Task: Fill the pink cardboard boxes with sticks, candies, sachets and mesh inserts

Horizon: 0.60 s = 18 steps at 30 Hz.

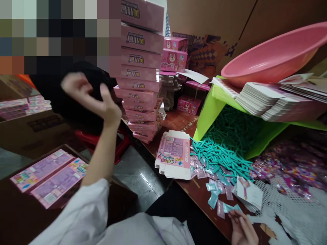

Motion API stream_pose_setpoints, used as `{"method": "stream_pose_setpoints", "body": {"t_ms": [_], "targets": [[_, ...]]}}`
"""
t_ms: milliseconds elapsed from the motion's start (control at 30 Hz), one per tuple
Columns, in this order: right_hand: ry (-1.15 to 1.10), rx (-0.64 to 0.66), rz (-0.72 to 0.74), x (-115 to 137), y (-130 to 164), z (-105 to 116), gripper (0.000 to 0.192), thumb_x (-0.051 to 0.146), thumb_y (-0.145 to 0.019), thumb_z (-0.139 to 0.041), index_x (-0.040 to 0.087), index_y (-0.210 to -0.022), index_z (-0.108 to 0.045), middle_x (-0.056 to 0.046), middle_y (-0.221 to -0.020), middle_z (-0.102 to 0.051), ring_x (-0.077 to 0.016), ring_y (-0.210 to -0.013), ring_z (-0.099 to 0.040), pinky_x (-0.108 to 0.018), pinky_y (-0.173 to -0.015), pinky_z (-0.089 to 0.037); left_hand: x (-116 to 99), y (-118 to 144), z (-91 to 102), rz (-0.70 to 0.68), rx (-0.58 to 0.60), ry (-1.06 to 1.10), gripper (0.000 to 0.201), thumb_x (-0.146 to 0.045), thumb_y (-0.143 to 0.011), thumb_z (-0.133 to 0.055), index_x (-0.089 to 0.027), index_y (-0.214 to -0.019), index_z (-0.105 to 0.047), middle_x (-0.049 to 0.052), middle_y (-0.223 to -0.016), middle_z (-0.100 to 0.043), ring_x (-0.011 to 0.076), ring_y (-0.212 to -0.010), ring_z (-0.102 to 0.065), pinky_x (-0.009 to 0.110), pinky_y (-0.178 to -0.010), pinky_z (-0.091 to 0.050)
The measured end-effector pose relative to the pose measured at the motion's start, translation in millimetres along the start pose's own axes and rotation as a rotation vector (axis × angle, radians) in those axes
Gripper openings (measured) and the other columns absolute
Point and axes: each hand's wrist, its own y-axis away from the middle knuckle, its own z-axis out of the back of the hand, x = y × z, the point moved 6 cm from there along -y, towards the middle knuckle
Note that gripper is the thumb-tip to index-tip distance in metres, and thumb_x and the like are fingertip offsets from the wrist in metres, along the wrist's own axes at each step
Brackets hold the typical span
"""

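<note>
Fingers of the left hand (89, 98) are spread loosely apart, raised high at the end of a bare forearm in a white sleeve (84, 211); the hand grips nothing and hangs in front of a dark, blurred shape behind it. Down at the lower edge, the right hand (242, 229) lies flat on the brown wooden table (201, 194), fingers together and pressed on small teal foil sachets (231, 207) (whether it pinches one I cannot tell). Just beyond its fingertips rests a white card with a pink wand picture (249, 192). More sachets, teal and pale pink, spill in a heap (219, 158) from a tipped lime-green plastic bin (209, 112). A flattened pink printed carton (175, 153) lies just beside that heap, at the table's edge. Stacks of flat white cartons (265, 100) sit on the bin, a pink plastic basin (270, 58) on top. A tall stack of pink boxes (140, 71) stands well behind.
</note>
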Motion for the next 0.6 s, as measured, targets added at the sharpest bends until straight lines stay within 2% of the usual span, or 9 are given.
{"method": "stream_pose_setpoints", "body": {"t_ms": [33, 67, 100, 200, 233, 333, 433, 600], "targets": [[0.002, -0.01, -0.002, -2.0, -0.2, 2.6, 0.026, 0.03, -0.059, -0.076, 0.012, -0.076, -0.069, -0.005, -0.077, -0.068, -0.0177, -0.068, -0.064, -0.028, -0.061, -0.052, 26.0, 30.9, 22.0, 0.126, -0.098, -0.002, 0.033, -0.007, -0.084, -0.045, -0.014, -0.114, -0.035, 0.005, -0.122, -0.04, 0.0121, -0.117, -0.043, 0.03, -0.106, -0.033], [0.01, -0.01, 0.001, -3.8, -0.2, 4.3, 0.025, 0.031, -0.059, -0.075, 0.012, -0.076, -0.069, -0.005, -0.077, -0.068, -0.0176, -0.068, -0.064, -0.028, -0.061, -0.052, 55.5, 64.3, 39.4, 0.318, -0.137, -0.001, 0.031, -0.005, -0.081, -0.045, -0.017, -0.108, -0.037, 0.003, -0.116, -0.043, 0.0101, -0.111, -0.047, 0.028, -0.103, -0.036], [0.025, 0.0, 0.01, -5.5, 0.2, 5.2, 0.024, 0.03, -0.061, -0.075, 0.012, -0.076, -0.069, -0.005, -0.077, -0.068, -0.018, -0.068, -0.064, -0.029, -0.061, -0.052, 85.7, 99.5, 51.6, 0.551, -0.117, 0.011, 0.032, -0.004, -0.077, -0.047, -0.019, -0.104, -0.038, 0.0, -0.11, -0.046, 0.008, -0.104, -0.051, 0.027, -0.1, -0.038], [0.084, 0.037, 0.053, -8.6, 2.4, 5.0, 0.021, 0.029, -0.064, -0.073, 0.013, -0.077, -0.068, -0.005, -0.077, -0.067, -0.0193, -0.068, -0.064, -0.031, -0.06, -0.052, 145.8, 186.9, 69.4, 0.964, 0.063, 0.042, 0.026, -0.007, -0.069, -0.052, -0.017, -0.09, -0.041, -0.001, -0.079, -0.053, 0.0115, -0.074, -0.06, 0.035, -0.082, -0.049], [0.104, 0.043, 0.061, -9.6, 3.1, 4.6, 0.021, 0.029, -0.065, -0.072, 0.013, -0.077, -0.067, -0.005, -0.078, -0.067, -0.0195, -0.068, -0.064, -0.032, -0.06, -0.051, 157.8, 206.1, 71.4, 1.035, 0.105, 0.053, 0.024, -0.008, -0.067, -0.053, -0.017, -0.087, -0.042, 0.0, -0.073, -0.054, 0.0127, -0.069, -0.061, 0.037, -0.078, -0.051], [0.14, 0.047, 0.082, -12.2, 3.7, 3.4, 0.019, 0.029, -0.067, -0.07, 0.014, -0.078, -0.067, -0.005, -0.079, -0.067, -0.0202, -0.067, -0.063, -0.033, -0.059, -0.051, 177.7, 234.9, 64.1, 1.135, 0.195, 0.112, 0.025, -0.013, -0.066, -0.057, -0.015, -0.088, -0.046, 0.004, -0.072, -0.06, 0.016, -0.069, -0.064, 0.038, -0.075, -0.051], [0.131, 0.052, 0.09, -14.9, 2.6, 0.7, 0.02, 0.029, -0.066, -0.071, 0.013, -0.077, -0.067, -0.005, -0.078, -0.067, -0.0205, -0.065, -0.063, -0.033, -0.059, -0.051, 182.7, 237.0, 47.2, 1.12, 0.23, 0.143, 0.03, -0.016, -0.066, -0.06, -0.014, -0.094, -0.05, 0.007, -0.08, -0.064, 0.0186, -0.077, -0.065, 0.037, -0.078, -0.051], [0.124, 0.045, 0.037, -19.7, 2.8, -5.4, 0.022, 0.029, -0.066, -0.071, 0.013, -0.08, -0.067, -0.006, -0.077, -0.067, -0.0204, -0.067, -0.064, -0.031, -0.057, -0.051, 179.6, 233.9, 28.3, 1.033, 0.243, 0.111, 0.032, -0.017, -0.063, -0.066, -0.015, -0.093, -0.053, 0.007, -0.085, -0.063, 0.0209, -0.088, -0.063, 0.036, -0.081, -0.05]]}}
